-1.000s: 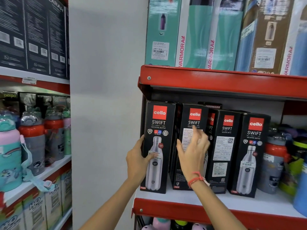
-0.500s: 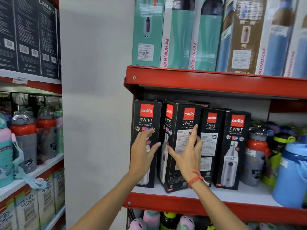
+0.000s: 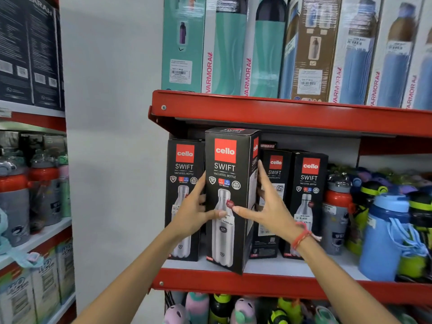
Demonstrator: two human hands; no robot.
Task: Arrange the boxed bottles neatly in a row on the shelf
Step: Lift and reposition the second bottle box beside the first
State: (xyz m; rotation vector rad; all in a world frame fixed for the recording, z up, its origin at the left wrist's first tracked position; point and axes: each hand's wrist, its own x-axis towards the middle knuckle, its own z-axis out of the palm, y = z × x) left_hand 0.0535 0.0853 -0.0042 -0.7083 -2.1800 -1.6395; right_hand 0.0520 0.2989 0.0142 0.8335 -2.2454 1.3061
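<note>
Several black Cello Swift bottle boxes stand on the red-edged shelf (image 3: 268,282). The second box (image 3: 230,174) is pulled forward to the shelf's front edge with its printed front facing me. My left hand (image 3: 194,212) grips its left side, thumb across the front. My right hand (image 3: 266,206) holds its right side, thumb on the front and fingers up along the right edge. The leftmost box (image 3: 183,160) stands behind my left hand. Two more boxes (image 3: 275,169) (image 3: 309,181) stand further back on the right.
Loose bottles, among them a red-capped grey one (image 3: 336,213) and a blue one (image 3: 385,235), crowd the shelf's right part. The red shelf above (image 3: 280,113) carries tall teal and blue boxes. A white pillar (image 3: 112,136) stands left, with more shelves of bottles beyond.
The second box has turned from showing its label side to facing front, and has come forward to the shelf edge. My left hand left the leftmost box and now grips the second box.
</note>
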